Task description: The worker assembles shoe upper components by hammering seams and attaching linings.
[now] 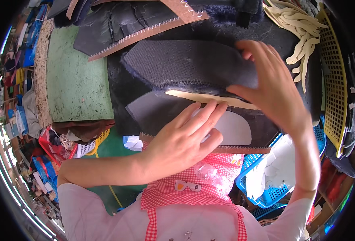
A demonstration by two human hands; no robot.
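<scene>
A dark grey fabric piece with a pointed left end and a dark blue furry edge lies in front of me. Along its near edge runs a narrow cream strip. My left hand has its fingers stretched out, their tips at this strip. My right hand arches over the right end of the fabric piece, thumb and fingers spread, thumb tip at the furry edge. Under my left hand is another dark piece carrying a pale grey rounded patch, partly covered by the fingers.
Dark pieces with zigzag-stitched brown borders are stacked at the back. Cream strips lie heaped at the far right, beside a yellow perforated basket. A blue basket with white pieces stands below right. A green board is left.
</scene>
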